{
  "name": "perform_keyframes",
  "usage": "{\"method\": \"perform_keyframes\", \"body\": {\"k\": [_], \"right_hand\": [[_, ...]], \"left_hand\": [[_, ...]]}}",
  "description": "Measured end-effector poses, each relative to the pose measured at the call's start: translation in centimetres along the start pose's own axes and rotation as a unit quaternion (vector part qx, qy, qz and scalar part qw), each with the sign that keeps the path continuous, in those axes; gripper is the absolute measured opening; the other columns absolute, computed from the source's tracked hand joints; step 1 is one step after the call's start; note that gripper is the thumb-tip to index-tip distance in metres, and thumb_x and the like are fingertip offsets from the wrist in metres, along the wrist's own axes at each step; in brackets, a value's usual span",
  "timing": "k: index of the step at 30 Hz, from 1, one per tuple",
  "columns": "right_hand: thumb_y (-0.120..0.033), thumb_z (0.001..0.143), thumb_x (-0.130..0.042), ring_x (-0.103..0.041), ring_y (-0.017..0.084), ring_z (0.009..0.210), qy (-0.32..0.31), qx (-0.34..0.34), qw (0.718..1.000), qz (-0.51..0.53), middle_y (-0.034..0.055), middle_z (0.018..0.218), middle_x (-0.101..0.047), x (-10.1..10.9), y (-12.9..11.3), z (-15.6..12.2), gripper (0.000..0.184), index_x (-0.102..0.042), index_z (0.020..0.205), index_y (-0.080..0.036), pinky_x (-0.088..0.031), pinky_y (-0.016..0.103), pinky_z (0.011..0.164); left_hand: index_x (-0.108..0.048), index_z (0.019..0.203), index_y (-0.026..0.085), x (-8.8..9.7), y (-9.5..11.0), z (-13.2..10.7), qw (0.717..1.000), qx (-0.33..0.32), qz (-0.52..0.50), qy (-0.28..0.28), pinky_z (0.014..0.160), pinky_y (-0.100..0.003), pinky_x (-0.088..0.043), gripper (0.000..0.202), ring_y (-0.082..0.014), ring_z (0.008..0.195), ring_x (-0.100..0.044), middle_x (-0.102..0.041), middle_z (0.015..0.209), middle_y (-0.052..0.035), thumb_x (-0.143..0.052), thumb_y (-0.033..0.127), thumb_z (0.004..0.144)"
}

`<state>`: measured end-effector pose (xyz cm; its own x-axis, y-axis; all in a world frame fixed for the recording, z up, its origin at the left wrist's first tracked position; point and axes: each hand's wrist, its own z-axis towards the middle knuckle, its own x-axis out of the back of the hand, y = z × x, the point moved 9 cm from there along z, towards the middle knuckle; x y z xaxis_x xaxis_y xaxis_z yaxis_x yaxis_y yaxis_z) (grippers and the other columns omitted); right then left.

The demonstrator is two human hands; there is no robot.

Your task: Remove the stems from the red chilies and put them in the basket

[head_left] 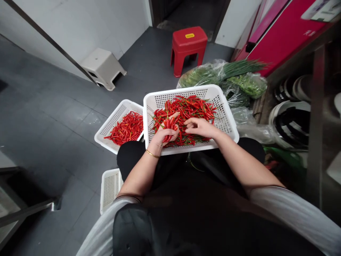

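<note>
My left hand (161,136) is closed around a bunch of red chili peppers (169,125), some with green stems pointing up. It is held over a white perforated basket (227,122) resting on my lap. Loose red chilies (194,105) with green stems are heaped inside this basket. Just right of the bunch, my right hand (198,127) is low over the heap with its fingers curled inward. Whatever sits between those fingertips is too small to make out. To the left, a second white basket (102,138) contains red chilies (127,126) with few green stems showing.
Another white basket (110,186) is on the grey floor at lower left. A red stool (189,44) and a pale stool (99,65) stand ahead. Bagged green vegetables (202,75) lie beyond the lap basket, and dark dishes (293,121) sit on the right.
</note>
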<state>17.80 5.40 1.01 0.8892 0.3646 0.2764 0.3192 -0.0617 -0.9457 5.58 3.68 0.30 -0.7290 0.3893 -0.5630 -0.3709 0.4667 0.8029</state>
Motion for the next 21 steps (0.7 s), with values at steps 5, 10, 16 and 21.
{"method": "perform_keyframes", "body": {"k": [5,10,16,21], "right_hand": [[-0.046,0.079,-0.063,-0.051,0.010,0.050,0.006,-0.003,0.998,0.062,-0.0007,0.057,-0.059,-0.9,-2.4,1.1,0.032,-0.066,0.079,-0.015,-0.041,0.023,0.051],[-0.036,0.070,-0.072,-0.063,0.015,0.076,-0.032,0.062,0.995,0.078,0.0040,0.089,-0.071,-2.3,-3.2,1.4,0.026,-0.071,0.086,-0.016,-0.049,0.028,0.071],[-0.030,0.082,-0.060,-0.061,0.021,0.085,0.092,0.107,0.979,-0.149,0.0082,0.090,-0.069,-1.2,-3.6,0.2,0.017,-0.066,0.073,-0.017,-0.046,0.035,0.081],[-0.028,0.087,-0.053,-0.056,0.027,0.105,0.184,0.104,0.922,-0.325,0.0135,0.107,-0.065,1.1,-3.5,-0.2,0.021,-0.069,0.092,-0.016,-0.040,0.042,0.095]], "left_hand": [[-0.052,0.130,0.013,-0.7,-0.4,-0.1,0.999,0.006,0.017,-0.037,0.039,-0.020,-0.025,0.075,-0.0059,0.038,-0.038,-0.051,0.055,0.0047,-0.067,0.023,0.058],[-0.054,0.124,0.011,-1.3,-0.7,-0.2,0.996,0.016,0.009,-0.088,0.038,-0.021,-0.028,0.065,-0.0084,0.036,-0.042,-0.052,0.052,0.0044,-0.062,0.020,0.060],[-0.057,0.102,0.011,-0.9,-2.1,0.8,0.998,0.032,-0.022,-0.041,0.036,-0.019,-0.024,0.042,-0.0071,0.033,-0.037,-0.051,0.050,0.0047,-0.058,0.017,0.060],[-0.051,0.077,0.015,0.3,-1.9,1.0,0.997,0.026,-0.009,0.067,0.037,-0.021,-0.028,0.019,-0.0072,0.035,-0.040,-0.052,0.051,0.0033,-0.058,0.017,0.059]]}}
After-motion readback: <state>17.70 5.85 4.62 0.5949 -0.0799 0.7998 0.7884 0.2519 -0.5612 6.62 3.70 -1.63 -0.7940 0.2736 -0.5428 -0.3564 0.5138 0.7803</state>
